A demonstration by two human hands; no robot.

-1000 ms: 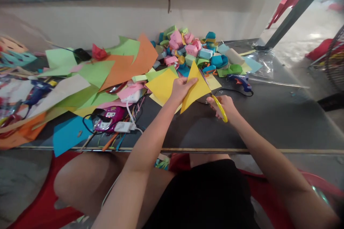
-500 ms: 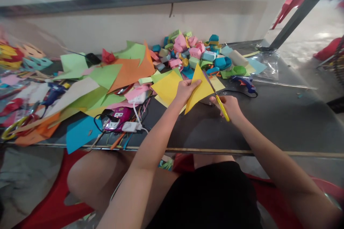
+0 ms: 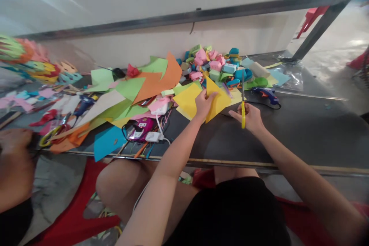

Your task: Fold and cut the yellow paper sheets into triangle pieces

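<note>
A piece of yellow paper (image 3: pixel 219 100) is pinched in my left hand (image 3: pixel 204 103), thumb on its face. Another yellow sheet (image 3: pixel 186 99) lies behind that hand. My right hand (image 3: pixel 251 117) grips a pair of scissors (image 3: pixel 243 113) by yellow handles, blades pointing up and away, apart from the paper. Beyond both hands is a heap of small folded paper pieces (image 3: pixel 215 65) in pink, blue and green. A blue glue gun (image 3: pixel 266 94) rests to the right, its cord running toward my right hand.
A purple power strip (image 3: pixel 142 128) with plugs sits left of my arm. Coloured sheets (image 3: pixel 129 88) cover the left of the dark table (image 3: pixel 311 134), with a second glue gun (image 3: pixel 85 103). A co-worker's arm (image 3: pixel 14 165) reaches in at far left. A metal bar (image 3: pixel 173 19) spans the back.
The scissors have moved away from the yellow paper and turned upright. The view has swung left and up, bringing in a co-worker's arm. My left hand still holds the paper.
</note>
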